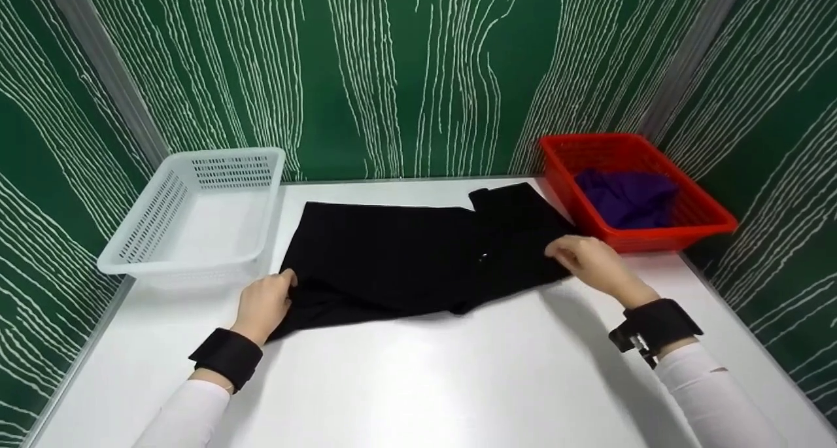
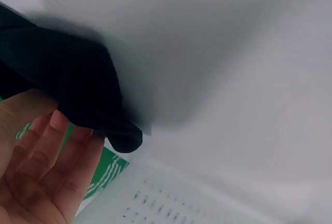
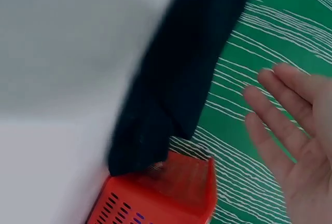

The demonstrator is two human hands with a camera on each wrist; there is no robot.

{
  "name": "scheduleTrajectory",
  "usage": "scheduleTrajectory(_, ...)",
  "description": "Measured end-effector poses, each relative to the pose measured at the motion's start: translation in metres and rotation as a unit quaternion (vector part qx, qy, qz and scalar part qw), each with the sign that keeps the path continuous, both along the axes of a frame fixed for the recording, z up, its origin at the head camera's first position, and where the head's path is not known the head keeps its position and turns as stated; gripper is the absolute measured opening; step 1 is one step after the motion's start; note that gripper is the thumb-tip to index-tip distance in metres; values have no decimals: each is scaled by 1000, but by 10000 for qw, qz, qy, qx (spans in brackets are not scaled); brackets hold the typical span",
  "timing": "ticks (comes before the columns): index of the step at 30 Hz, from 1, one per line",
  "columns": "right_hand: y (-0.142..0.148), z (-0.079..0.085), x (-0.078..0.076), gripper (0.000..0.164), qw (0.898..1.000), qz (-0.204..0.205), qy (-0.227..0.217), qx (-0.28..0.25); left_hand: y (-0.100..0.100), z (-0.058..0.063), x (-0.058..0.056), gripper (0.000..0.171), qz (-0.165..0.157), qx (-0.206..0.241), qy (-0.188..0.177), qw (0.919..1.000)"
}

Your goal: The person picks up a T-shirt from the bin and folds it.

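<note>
A black garment [image 1: 386, 258] lies spread across the white table, with a small shiny spot right of its middle and a short flap at its upper right. My left hand [image 1: 265, 304] pinches its lower left edge; in the left wrist view the thumb and fingers of that hand [image 2: 49, 156] hold a bunched dark corner of the garment [image 2: 78, 79]. At the garment's right end is my right hand [image 1: 592, 265]. The right wrist view shows the right hand [image 3: 295, 120] with fingers loosely extended, apart from the cloth and holding nothing.
A white perforated basket [image 1: 189, 268] stands at the left. At the back right, a red basket [image 1: 660, 239] contains a purple cloth [image 1: 631, 199] and sits close against the garment's right end. Green walls with white wavy lines [image 1: 425, 75] enclose the white table [image 1: 418, 382].
</note>
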State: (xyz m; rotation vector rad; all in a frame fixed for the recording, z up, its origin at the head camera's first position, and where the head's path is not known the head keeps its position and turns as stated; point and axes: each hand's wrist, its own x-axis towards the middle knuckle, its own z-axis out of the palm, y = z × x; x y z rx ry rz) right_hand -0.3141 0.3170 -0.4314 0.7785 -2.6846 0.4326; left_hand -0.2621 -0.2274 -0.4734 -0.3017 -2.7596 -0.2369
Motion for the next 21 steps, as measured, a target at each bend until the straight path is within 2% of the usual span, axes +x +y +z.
scheduleTrajectory(2,3,1,3,5,9990,-165,-410,70,0,0,0,23,-3,38,-26,10000)
scheduleTrajectory(5,9,-5,6,8,9931,-488,-1016,331,1,0,0,22,17,80,-20,10000)
scheduleTrajectory(8,14,-17,4,18,9867,-823,-1338,418,2,0,0,21,63,102,-37,9999)
scheduleTrajectory(11,18,-29,-1,28,9804,-1212,-1533,254,3,0,0,20,98,89,-141,9998)
scheduleTrajectory(14,20,-37,-6,32,9752,-1441,-1677,-138,3,-1,0,19,149,93,-258,9995)
scheduleTrajectory(16,20,-39,-8,35,9742,-1424,-1681,-491,3,-1,-1,17,182,126,-310,9993)
scheduleTrajectory(18,19,-39,-10,31,9721,-1362,-1712,-852,2,0,-1,15,184,161,-369,9990)
scheduleTrajectory(21,13,-32,-11,21,9631,-1249,-1861,-1490,-1,4,-1,11,150,243,-436,9986)
